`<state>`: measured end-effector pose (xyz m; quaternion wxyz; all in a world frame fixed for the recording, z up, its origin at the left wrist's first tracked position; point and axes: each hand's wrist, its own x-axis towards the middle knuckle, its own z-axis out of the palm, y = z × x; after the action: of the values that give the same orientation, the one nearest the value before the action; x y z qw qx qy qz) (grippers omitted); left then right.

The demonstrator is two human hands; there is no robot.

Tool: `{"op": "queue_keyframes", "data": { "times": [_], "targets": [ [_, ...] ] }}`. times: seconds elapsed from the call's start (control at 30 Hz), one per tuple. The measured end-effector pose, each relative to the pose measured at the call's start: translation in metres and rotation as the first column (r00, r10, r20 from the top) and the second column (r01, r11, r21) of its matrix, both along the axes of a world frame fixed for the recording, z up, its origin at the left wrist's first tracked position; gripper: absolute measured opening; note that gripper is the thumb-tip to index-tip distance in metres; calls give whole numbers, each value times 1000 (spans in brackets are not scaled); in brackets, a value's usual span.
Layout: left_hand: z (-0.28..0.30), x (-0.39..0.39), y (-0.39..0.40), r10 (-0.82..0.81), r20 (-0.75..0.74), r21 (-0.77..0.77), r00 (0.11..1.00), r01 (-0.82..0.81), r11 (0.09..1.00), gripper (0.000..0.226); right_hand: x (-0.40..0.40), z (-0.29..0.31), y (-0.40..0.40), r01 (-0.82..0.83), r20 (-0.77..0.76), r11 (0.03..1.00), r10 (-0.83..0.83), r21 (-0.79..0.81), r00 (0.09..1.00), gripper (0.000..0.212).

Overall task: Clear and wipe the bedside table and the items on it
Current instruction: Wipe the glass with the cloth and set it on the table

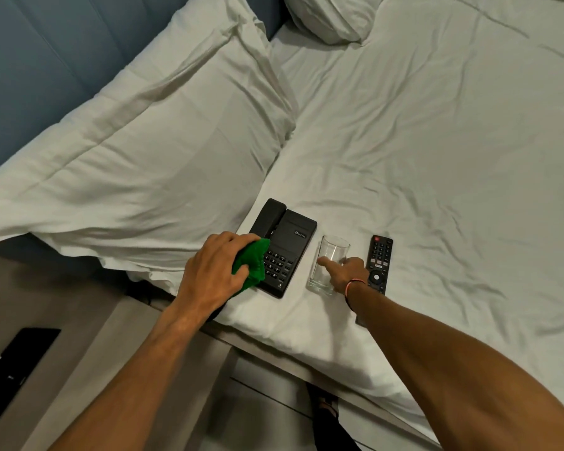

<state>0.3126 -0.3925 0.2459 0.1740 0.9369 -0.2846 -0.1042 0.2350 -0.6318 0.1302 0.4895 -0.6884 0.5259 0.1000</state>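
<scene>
- Left hand (214, 275) clenched around a bunched green cloth (251, 263), pressed on the black desk telephone (285, 252) lying on the white bed sheet (437, 157).
- Right hand (349, 275) grips the clear drinking glass (328, 265), just beside the black remote control (379, 265).

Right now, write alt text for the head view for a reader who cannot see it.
A person's left hand presses a green cloth against a black telephone on a white bed sheet, while the right hand grips an empty clear glass. A black remote lies just right of the glass, pillows behind.
</scene>
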Motion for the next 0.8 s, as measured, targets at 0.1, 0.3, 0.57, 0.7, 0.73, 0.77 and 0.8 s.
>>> {"op": "queue_keyframes", "data": {
  "times": [0.1,0.3,0.57,0.7,0.73,0.77,0.8],
  "targets": [
    [7,-2,2,1,13,-4,1000,-1,1000,54,-10,4,-7,100,124,986,-117,133,985,64],
    [34,-10,32,62,40,-77,997,-58,995,54,-7,51,3,-8,285,838,-177,545,942,21],
    [57,-35,122,266,94,-282,959,-231,931,55,24,101,114,-333,383,497,2,801,924,41],
    [59,-57,195,381,106,-342,919,-326,881,57,25,99,193,-366,380,410,51,835,924,47],
    [59,-66,218,421,108,-338,901,-365,867,57,24,96,217,-345,356,383,43,857,933,42],
    [59,-74,234,456,107,-334,883,-400,853,57,22,92,237,-329,339,370,39,869,940,41],
    [57,-83,255,496,103,-333,862,-440,834,57,20,87,260,-324,326,356,55,876,944,41]
  ]
}}
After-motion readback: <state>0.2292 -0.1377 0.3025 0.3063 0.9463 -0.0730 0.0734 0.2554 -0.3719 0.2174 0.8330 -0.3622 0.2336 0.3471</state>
